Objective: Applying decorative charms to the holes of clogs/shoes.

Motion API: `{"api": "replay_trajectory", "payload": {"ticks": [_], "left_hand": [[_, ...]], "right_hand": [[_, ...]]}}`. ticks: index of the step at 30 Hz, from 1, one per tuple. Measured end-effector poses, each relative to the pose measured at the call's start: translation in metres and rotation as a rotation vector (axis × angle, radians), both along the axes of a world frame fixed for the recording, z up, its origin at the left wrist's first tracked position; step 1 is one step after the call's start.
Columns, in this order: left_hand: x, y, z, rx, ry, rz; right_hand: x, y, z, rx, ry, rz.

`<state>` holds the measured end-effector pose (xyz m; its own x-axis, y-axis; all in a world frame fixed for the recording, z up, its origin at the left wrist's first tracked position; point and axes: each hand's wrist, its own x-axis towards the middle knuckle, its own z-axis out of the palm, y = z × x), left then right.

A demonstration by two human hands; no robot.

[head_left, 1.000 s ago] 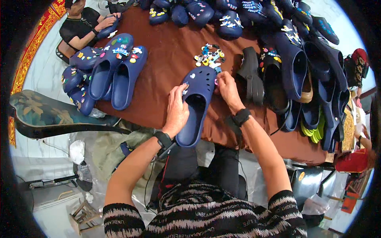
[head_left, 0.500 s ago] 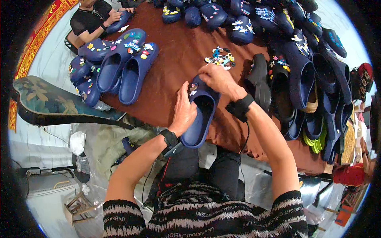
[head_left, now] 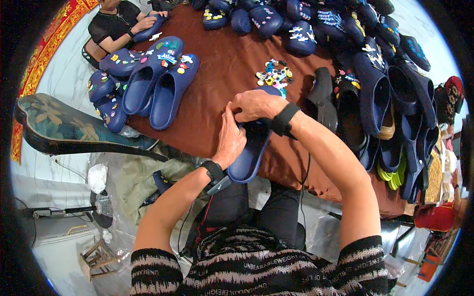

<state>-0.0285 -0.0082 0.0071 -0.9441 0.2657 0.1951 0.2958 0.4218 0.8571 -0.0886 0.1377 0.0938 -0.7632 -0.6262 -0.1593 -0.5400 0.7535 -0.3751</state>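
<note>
Navy blue, the clog point(head_left: 249, 153) is held at the near edge of the brown-covered counter point(head_left: 222, 84), its heel overhanging. It is gripped along its side by the left hand point(head_left: 231, 139), while its toe is clasped from above by the right hand point(head_left: 254, 104). Small colourful charms point(head_left: 274, 75) are heaped just beyond.

No packages, labels, signs or screens in view.
</note>
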Motion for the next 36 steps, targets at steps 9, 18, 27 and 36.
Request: {"api": "replay_trajectory", "payload": {"ticks": [9,18,27,36], "left_hand": [[0.003,0.000,0.000,-0.082,0.007,-0.033],[0.001,0.003,-0.006,-0.038,0.085,-0.054],[0.001,0.001,-0.004,-0.106,0.005,-0.035],[0.001,-0.004,-0.005,-0.067,0.004,-0.067]], "right_hand": [[0.001,0.010,-0.025,-0.129,0.156,-0.062],[0.006,0.002,-0.032,-0.020,0.223,-0.239],[0.020,0.000,-0.033,-0.167,0.282,-0.411],[0.034,-0.001,-0.027,-0.105,0.314,-0.351]]}}
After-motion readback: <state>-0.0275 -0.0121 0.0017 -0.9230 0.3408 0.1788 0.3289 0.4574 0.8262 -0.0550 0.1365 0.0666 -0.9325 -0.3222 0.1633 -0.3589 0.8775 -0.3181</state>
